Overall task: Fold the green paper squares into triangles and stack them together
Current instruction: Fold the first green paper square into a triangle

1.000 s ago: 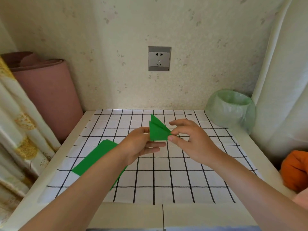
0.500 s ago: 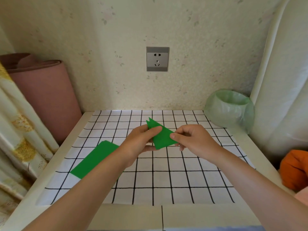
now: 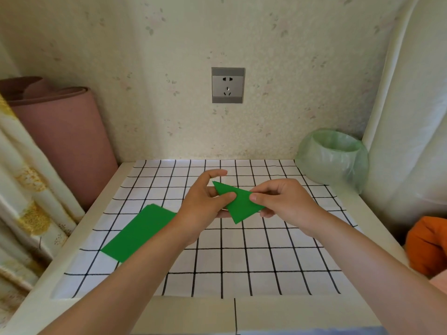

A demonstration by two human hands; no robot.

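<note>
A folded green paper triangle (image 3: 239,204) is held just above the middle of the checked mat. My left hand (image 3: 205,201) pinches its left side, thumb on top and fingers beneath. My right hand (image 3: 283,201) pinches its right edge between thumb and fingers. A flat pile of green paper squares (image 3: 139,232) lies on the mat to the left, partly hidden under my left forearm.
The white mat with black grid lines (image 3: 254,262) covers a small white table (image 3: 188,315). A bin lined with a pale green bag (image 3: 332,158) stands at the back right corner. A rolled pink mat (image 3: 63,131) and a curtain stand at the left; an orange cloth (image 3: 428,245) lies right.
The paper has gone from a half-open upright fold to a flat closed triangle, tilted down towards the mat. Both hands have kept their hold and shifted slightly.
</note>
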